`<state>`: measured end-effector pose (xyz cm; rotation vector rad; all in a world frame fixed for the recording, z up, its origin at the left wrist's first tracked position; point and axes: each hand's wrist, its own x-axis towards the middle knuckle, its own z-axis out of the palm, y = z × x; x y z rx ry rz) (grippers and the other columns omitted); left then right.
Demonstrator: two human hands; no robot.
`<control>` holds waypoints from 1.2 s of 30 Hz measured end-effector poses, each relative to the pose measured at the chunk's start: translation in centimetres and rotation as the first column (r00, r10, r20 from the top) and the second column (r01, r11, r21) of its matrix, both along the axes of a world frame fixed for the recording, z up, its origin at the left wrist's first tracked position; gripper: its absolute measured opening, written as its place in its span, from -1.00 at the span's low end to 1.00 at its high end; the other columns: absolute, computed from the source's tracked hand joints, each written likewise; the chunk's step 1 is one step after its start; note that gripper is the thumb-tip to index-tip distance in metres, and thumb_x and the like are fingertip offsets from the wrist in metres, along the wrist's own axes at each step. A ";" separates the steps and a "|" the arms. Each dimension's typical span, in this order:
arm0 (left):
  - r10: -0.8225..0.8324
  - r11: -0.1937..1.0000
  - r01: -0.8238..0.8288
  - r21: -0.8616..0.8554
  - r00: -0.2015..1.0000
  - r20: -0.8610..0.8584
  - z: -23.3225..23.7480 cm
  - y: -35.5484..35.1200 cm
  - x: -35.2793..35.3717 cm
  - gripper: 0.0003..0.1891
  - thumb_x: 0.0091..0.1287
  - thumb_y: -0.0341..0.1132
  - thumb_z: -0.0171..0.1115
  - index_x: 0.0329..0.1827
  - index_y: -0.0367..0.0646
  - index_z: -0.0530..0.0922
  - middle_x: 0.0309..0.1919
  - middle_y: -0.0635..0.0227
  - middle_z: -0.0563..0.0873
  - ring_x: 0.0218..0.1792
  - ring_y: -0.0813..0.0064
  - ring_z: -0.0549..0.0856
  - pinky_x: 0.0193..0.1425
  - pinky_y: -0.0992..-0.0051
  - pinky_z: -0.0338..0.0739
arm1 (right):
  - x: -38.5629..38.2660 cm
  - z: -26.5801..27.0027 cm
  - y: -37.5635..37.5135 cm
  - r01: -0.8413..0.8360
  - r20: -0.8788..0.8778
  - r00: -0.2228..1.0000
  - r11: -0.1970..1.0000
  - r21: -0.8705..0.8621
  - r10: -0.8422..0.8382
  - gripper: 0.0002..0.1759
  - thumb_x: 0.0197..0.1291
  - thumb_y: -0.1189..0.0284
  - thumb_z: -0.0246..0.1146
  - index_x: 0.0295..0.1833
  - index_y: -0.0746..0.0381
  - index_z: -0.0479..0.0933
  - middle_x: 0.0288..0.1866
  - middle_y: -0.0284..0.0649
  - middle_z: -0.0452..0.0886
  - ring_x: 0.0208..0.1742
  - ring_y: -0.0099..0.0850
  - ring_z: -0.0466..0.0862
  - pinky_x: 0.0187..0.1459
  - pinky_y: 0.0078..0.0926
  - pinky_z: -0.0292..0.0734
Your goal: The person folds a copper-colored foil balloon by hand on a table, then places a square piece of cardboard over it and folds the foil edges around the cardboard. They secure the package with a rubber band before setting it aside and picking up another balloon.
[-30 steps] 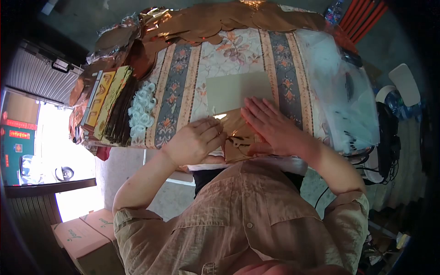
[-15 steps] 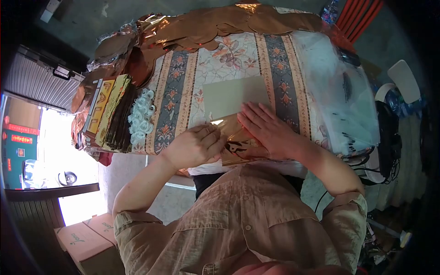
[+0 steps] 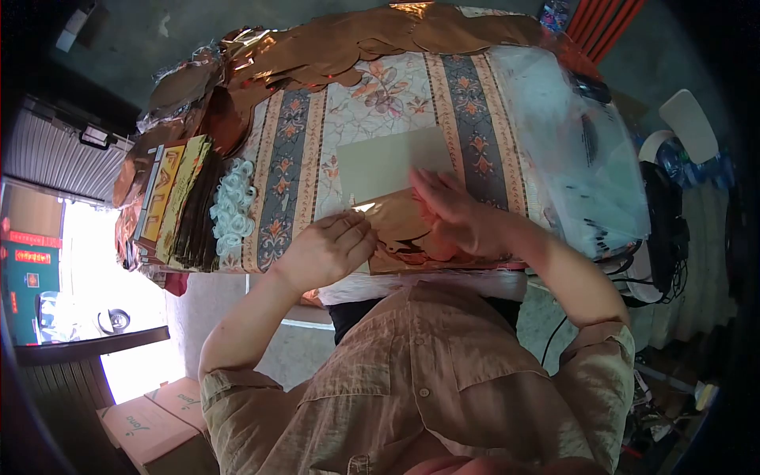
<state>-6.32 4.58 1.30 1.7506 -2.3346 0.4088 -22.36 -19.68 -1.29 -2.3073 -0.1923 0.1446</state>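
Observation:
A shiny gold sheet (image 3: 400, 224) with dark markings lies at the near edge of the patterned table. My left hand (image 3: 340, 247) rests at its left edge, fingers curled and pressed together; whether it pinches the sheet is hidden. Over the sheet's right part, my right hand (image 3: 451, 207) is tilted on its side with fingers stretched out, holding nothing. Just beyond both hands lies a plain grey-beige board (image 3: 392, 165), whose near edge meets the gold sheet.
White curled ribbons (image 3: 233, 207) and a stack of yellow-gold packets (image 3: 176, 198) stand at the left. Clear plastic bags (image 3: 566, 158) cover the right side. Copper-coloured sheets (image 3: 332, 47) line the far edge. Cartons (image 3: 154, 419) sit at lower left.
My right hand has lifted from lying flat on the gold sheet and turned onto its side, showing more of the sheet. My left hand stays at the sheet's left edge. The view has shifted slightly.

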 end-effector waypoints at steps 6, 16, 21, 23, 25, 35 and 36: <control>0.230 0.964 -0.266 -0.004 0.842 -0.487 -0.2 -0.5 1.7 -0.75 0.14 -0.39 0.37 -0.14 -0.28 0.64 -0.28 0.27 0.76 -0.26 0.43 0.76 -0.08 0.45 0.66 | 0.8 1.0 -2.1 0.241 -0.105 0.950 0.477 0.845 -0.295 0.09 0.31 -0.43 -0.48 0.63 0.24 -0.11 0.60 0.01 0.13 0.59 -0.19 0.14 0.57 -0.20 -0.10; -0.108 0.969 -0.240 0.056 -0.616 -0.781 -2.5 -4.1 3.5 -0.85 0.50 -0.40 0.15 -0.23 -0.28 0.58 -0.44 0.35 0.68 -0.45 0.59 0.64 -0.32 0.58 0.57 | 3.4 0.9 -2.0 0.389 -0.355 0.908 0.139 0.910 -0.221 -0.49 0.50 0.17 0.04 0.39 0.26 0.31 0.26 -0.07 0.56 0.27 -0.23 0.58 0.29 -0.22 0.48; -0.175 0.954 -0.291 0.065 -0.722 -0.670 -2.3 -5.0 2.5 -0.82 0.49 -0.41 0.14 -0.32 -0.26 0.54 -0.48 0.28 0.66 -0.53 0.56 0.61 -0.39 0.55 0.57 | 5.7 -0.5 -1.0 0.332 -0.329 0.940 0.020 0.943 -0.095 -0.62 0.43 0.28 0.17 0.22 0.26 0.47 0.15 -0.12 0.64 0.12 -0.29 0.68 0.19 -0.26 0.58; -0.179 0.903 -0.400 0.157 -0.683 -0.708 -1.7 -5.0 1.8 -0.81 0.49 -0.40 0.15 -0.34 -0.25 0.52 -0.52 0.27 0.65 -0.57 0.56 0.59 -0.42 0.56 0.55 | 6.0 -0.4 -0.6 0.357 -0.354 0.914 -0.020 0.934 -0.200 -0.71 0.39 0.29 0.22 0.06 0.25 0.56 0.00 -0.19 0.68 -0.02 -0.33 0.71 0.08 -0.30 0.64; -0.128 0.914 -0.375 0.155 -0.628 -0.768 -1.8 -4.8 1.4 -0.81 0.49 -0.41 0.13 -0.34 -0.25 0.51 -0.57 0.28 0.62 -0.63 0.57 0.55 -0.46 0.58 0.53 | 6.3 -0.1 0.1 0.404 -0.387 0.882 0.008 0.915 -0.269 -0.74 0.37 0.29 0.25 0.02 0.24 0.58 -0.05 -0.21 0.68 -0.06 -0.35 0.71 0.05 -0.31 0.65; -0.115 0.943 -0.305 0.134 -0.675 -0.729 -1.3 -4.7 -0.8 -0.81 0.51 -0.36 0.10 -0.29 -0.26 0.51 -0.43 0.07 0.72 -0.49 0.43 0.71 -0.25 0.53 0.68 | 5.4 1.0 -0.3 0.406 -0.307 0.830 0.125 0.905 -0.466 -0.80 0.29 0.35 0.30 -0.08 0.23 0.58 -0.15 -0.29 0.66 -0.12 -0.44 0.69 0.01 -0.37 0.64; -0.103 0.961 -0.256 0.105 -0.684 -0.723 -1.4 -4.7 -0.5 -0.82 0.49 -0.33 0.13 -0.24 -0.26 0.51 -0.38 0.00 0.73 -0.36 0.24 0.76 -0.21 0.51 0.71 | 5.3 0.9 -0.8 0.369 -0.271 0.860 0.160 0.916 -0.432 -0.75 0.27 0.32 0.33 -0.06 0.24 0.58 -0.15 -0.29 0.66 -0.13 -0.44 0.69 0.01 -0.37 0.63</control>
